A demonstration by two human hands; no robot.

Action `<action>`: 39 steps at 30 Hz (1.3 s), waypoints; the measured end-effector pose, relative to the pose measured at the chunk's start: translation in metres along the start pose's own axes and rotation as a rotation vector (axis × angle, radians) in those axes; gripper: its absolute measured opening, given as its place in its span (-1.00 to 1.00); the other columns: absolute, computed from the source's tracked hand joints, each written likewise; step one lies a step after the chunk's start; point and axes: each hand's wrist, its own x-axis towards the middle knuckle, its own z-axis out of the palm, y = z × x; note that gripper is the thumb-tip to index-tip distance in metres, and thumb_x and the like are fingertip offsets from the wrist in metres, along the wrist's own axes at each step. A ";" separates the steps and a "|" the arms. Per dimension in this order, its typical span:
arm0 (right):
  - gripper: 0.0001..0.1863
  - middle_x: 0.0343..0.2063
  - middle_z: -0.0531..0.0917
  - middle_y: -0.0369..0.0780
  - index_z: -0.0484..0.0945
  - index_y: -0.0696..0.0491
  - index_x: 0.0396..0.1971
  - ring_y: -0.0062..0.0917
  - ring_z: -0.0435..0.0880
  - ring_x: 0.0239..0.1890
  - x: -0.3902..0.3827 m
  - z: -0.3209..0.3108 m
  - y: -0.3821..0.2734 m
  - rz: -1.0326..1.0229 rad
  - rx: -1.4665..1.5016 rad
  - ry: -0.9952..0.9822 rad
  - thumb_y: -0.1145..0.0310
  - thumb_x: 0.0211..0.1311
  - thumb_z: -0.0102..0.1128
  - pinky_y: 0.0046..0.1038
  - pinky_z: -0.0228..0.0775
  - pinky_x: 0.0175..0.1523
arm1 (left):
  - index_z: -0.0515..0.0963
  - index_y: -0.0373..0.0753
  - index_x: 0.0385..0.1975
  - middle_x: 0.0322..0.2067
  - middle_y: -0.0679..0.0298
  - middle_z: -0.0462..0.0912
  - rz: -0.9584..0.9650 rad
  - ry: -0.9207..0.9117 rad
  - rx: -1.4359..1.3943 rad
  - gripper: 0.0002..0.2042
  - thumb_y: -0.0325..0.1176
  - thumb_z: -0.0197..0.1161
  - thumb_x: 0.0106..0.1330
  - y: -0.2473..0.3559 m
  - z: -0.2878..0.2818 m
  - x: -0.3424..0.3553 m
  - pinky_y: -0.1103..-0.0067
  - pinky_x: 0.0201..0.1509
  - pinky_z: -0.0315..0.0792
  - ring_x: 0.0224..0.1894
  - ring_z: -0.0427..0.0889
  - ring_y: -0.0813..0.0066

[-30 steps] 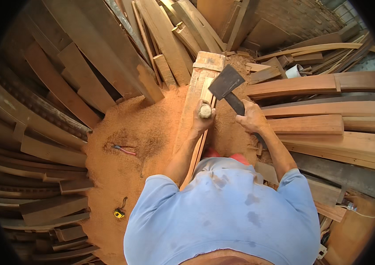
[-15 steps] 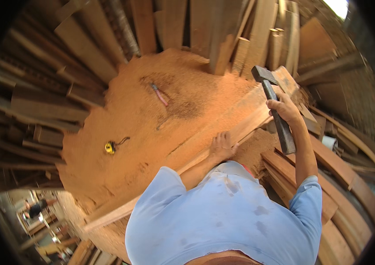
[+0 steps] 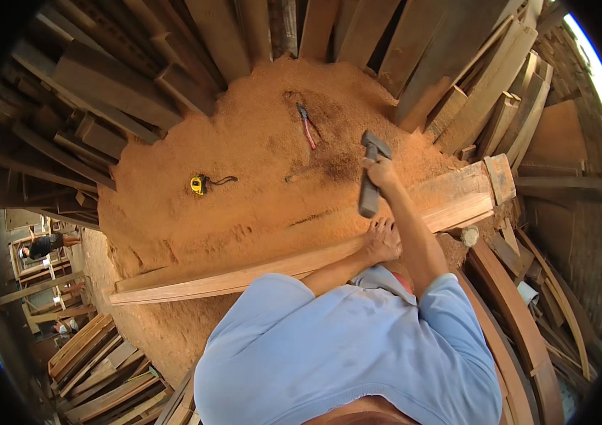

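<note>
Your right hand (image 3: pixel 382 174) has its fingers wrapped around the handle of the axe (image 3: pixel 368 194); the head sits just beyond them, pointing away from you, and the handle's long axis runs back toward you, crosswise to the plank (image 3: pixel 294 268). Your left hand (image 3: pixel 384 242) rests, fingers extended, on that plank, which stretches away to either side of them.

Soft, fairly even daylight warms the sawdust (image 3: pixel 244 156), while a white strip of glare (image 3: pixel 595 67) burns out upper right and boards (image 3: pixel 113 81) curve, dimming, toward the black fisheye rim.
</note>
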 end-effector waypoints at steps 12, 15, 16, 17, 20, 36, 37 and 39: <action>-0.61 -0.16 0.81 -0.05 0.80 0.11 -0.14 -0.19 0.80 -0.05 -0.182 -0.207 -0.055 0.209 -1.163 -0.024 0.10 0.30 0.28 -0.16 0.60 0.08 | 0.44 -0.30 0.16 0.08 -0.13 0.54 -0.168 -0.150 -0.005 -0.32 0.20 0.28 0.31 0.014 -0.014 0.009 0.04 0.16 0.48 0.14 0.56 -0.15; -0.67 -0.15 0.81 -0.01 0.80 0.13 -0.14 -0.17 0.81 -0.06 -0.190 -0.203 -0.043 0.273 -1.062 0.029 0.26 0.23 0.26 -0.16 0.63 0.06 | 0.43 -0.31 0.15 0.07 -0.15 0.56 -0.196 -0.204 0.034 -0.30 0.25 0.25 0.33 0.024 -0.021 0.009 0.03 0.18 0.51 0.14 0.59 -0.20; -0.68 -0.14 0.81 0.00 0.80 0.13 -0.14 -0.17 0.81 -0.05 -0.189 -0.203 -0.047 0.283 -1.049 0.011 0.32 0.20 0.24 -0.16 0.63 0.06 | 0.43 -0.31 0.15 0.07 -0.16 0.57 -0.200 -0.211 0.046 -0.30 0.25 0.25 0.33 0.026 -0.023 0.008 0.03 0.18 0.52 0.13 0.60 -0.20; -0.69 -0.14 0.81 0.01 0.81 0.12 -0.14 -0.16 0.81 -0.03 -0.187 -0.202 -0.054 0.289 -1.030 0.001 0.37 0.17 0.22 -0.16 0.63 0.06 | 0.43 -0.31 0.14 0.06 -0.16 0.58 -0.199 -0.215 0.064 -0.30 0.25 0.25 0.33 0.023 -0.027 0.011 0.03 0.18 0.52 0.12 0.61 -0.20; -0.65 -0.02 0.80 -0.03 0.80 0.09 -0.07 -0.19 0.80 0.06 -0.187 -0.201 -0.067 0.281 -0.976 0.034 0.39 0.16 0.23 -0.16 0.64 0.10 | 0.43 -0.30 0.15 0.02 -0.17 0.60 -0.189 -0.176 0.044 -0.31 0.25 0.24 0.34 0.021 -0.031 0.015 0.04 0.13 0.54 0.08 0.64 -0.19; -0.74 -0.17 0.80 0.04 0.80 0.13 -0.22 -0.10 0.82 -0.04 -0.222 -0.195 -0.013 0.216 -0.749 0.282 0.44 0.11 0.26 -0.15 0.68 0.05 | 0.48 -0.27 0.03 -0.07 -0.17 0.64 -0.177 -0.144 0.099 -0.45 0.17 0.16 0.42 0.024 -0.018 0.012 0.01 0.05 0.54 -0.01 0.67 -0.25; -0.76 -0.20 0.80 0.07 0.80 0.13 -0.25 -0.06 0.82 -0.07 -0.228 -0.193 -0.008 0.181 -0.735 0.305 0.43 0.11 0.25 -0.12 0.68 0.04 | 0.49 -0.27 0.02 -0.08 -0.17 0.64 -0.183 -0.149 0.102 -0.46 0.16 0.15 0.43 0.025 -0.019 0.012 0.01 0.05 0.54 -0.01 0.67 -0.25; -0.78 -0.24 0.79 0.11 0.80 0.13 -0.30 -0.03 0.82 -0.11 -0.237 -0.183 0.001 0.132 -0.728 0.357 0.40 0.12 0.24 -0.08 0.68 0.02 | 0.49 -0.27 0.03 -0.07 -0.17 0.63 -0.193 -0.149 0.103 -0.48 0.14 0.13 0.45 0.023 -0.020 0.010 0.01 0.07 0.53 0.00 0.66 -0.25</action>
